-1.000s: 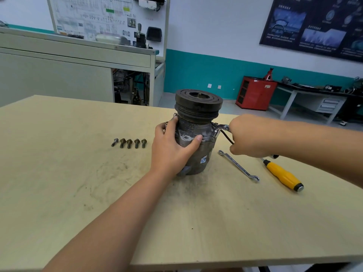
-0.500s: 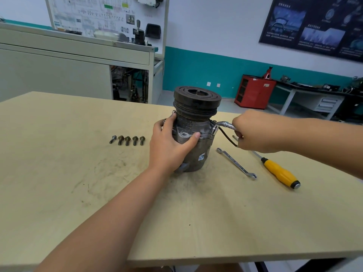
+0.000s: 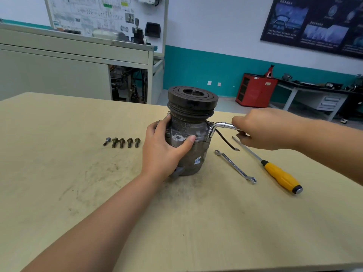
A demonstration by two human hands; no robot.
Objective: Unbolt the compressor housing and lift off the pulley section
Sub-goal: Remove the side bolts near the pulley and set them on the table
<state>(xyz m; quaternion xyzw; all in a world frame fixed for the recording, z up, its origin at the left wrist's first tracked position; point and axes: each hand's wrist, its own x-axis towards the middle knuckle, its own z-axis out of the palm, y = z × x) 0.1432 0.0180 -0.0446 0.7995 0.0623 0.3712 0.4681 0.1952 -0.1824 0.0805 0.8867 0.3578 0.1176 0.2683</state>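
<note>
The compressor (image 3: 194,152) stands upright on the bench (image 3: 78,193), close to the far edge and about midway along it, with the dark grooved pulley (image 3: 192,103) on top. The left hand (image 3: 165,150) grips the grey housing from the near-left side. Its fingers wrap round the back just under the pulley and its thumb presses on the front flange. The right hand (image 3: 267,130) comes in from the right edge and is closed round the handle of a bent chrome wrench (image 3: 218,125). The wrench's short end points down onto the right side of the housing flange; the bolt head under it is hidden. A thin black wire (image 3: 224,139) hangs from the housing below the wrench and curves down to the bench top.

Five loose bolts (image 3: 121,142) lie in a short row left of the compressor, just beside the left hand but not touching it.

To the right of the compressor a slim spanner (image 3: 234,165) lies flat, slanting toward the near right. Beyond it lies a screwdriver (image 3: 279,173) with a yellow handle. Its shaft runs up under the right hand, and I cannot tell whether the two touch. Neither tool touches the compressor.

Behind the bench stand a long grey cabinet (image 3: 59,75) with a wiring board (image 3: 106,12) above it, a red cabinet (image 3: 255,91) against the teal wall, and a dark poster (image 3: 314,24).
</note>
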